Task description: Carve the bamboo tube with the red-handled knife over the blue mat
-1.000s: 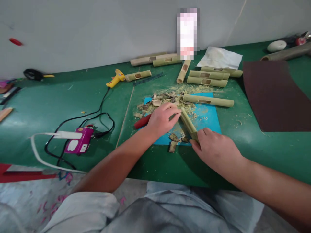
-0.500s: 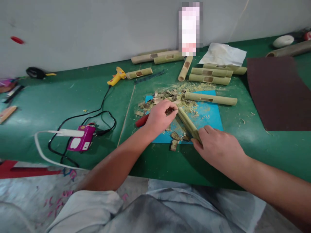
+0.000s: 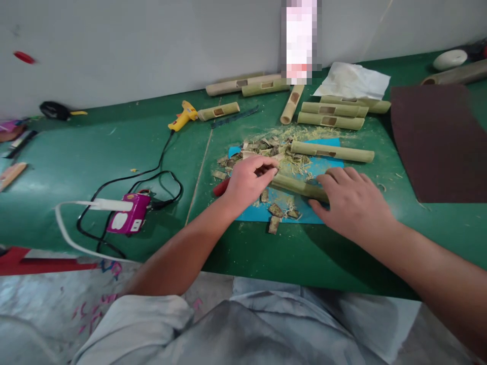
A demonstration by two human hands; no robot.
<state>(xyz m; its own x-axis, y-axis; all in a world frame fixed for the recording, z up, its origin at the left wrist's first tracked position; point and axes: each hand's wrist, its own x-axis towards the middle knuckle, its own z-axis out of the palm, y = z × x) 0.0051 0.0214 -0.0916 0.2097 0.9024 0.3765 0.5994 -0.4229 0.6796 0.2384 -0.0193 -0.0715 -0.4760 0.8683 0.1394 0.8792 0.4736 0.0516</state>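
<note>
A green bamboo tube (image 3: 299, 186) lies slantwise between my two hands, over a blue sheet (image 3: 300, 215). My left hand (image 3: 251, 180) is closed at the tube's left end, thumb and forefinger curled together; its other fingers are hidden. Around the right end, my right hand (image 3: 355, 195) grips with the thumb below and the fingers over the top. A red handle-like piece (image 3: 220, 187) shows beside my left hand, its other end hidden. Bamboo chips (image 3: 275, 210) and shavings are scattered on the sheet. Just behind lies another bamboo tube (image 3: 352, 154) with a cut slot.
Several slotted bamboo tubes (image 3: 331, 120) lie toward the wall, some under a white paper (image 3: 352, 81). At left are a yellow glue gun (image 3: 183, 116) and a purple power adapter (image 3: 129, 215) with cords. A dark brown sheet (image 3: 437, 147) covers part of the right side.
The bamboo tube has swung from steeply slanted to nearly crosswise. My right hand has moved up and to the right with its end, while my left hand stays almost in place.
</note>
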